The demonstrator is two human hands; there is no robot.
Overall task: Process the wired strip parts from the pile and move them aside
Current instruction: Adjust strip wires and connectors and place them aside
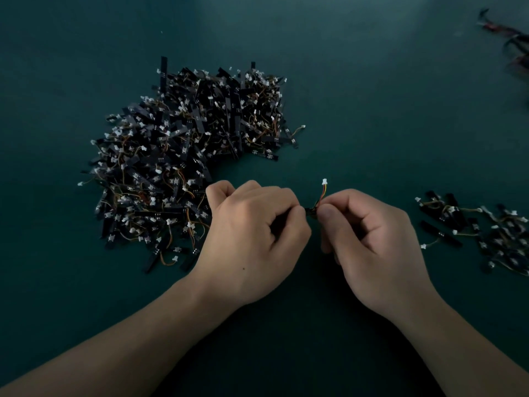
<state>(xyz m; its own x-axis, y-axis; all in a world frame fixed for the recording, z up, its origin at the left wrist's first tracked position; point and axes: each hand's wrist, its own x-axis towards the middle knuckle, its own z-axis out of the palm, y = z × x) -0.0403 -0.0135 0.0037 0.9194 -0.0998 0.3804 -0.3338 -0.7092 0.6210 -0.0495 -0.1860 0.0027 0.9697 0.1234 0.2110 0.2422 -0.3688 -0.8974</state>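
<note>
A big pile of black strip parts point(186, 164) with thin coloured wires and small white connectors lies on the dark green table point(357, 96), left of centre. In front of it, my left hand point(252, 239) and my right hand point(372, 242) pinch one wired strip part point(310, 211) between them. Only a short dark piece of the strip shows between my fingertips. Its orange and red wires rise from my right fingers to a white connector point(324, 182). A smaller heap of the same parts point(486, 233) lies at the right edge.
At the far right corner lie some dark, blurred cables or strips point(512, 41) with a touch of red. Bare green table surface lies between the two heaps and beyond the big pile.
</note>
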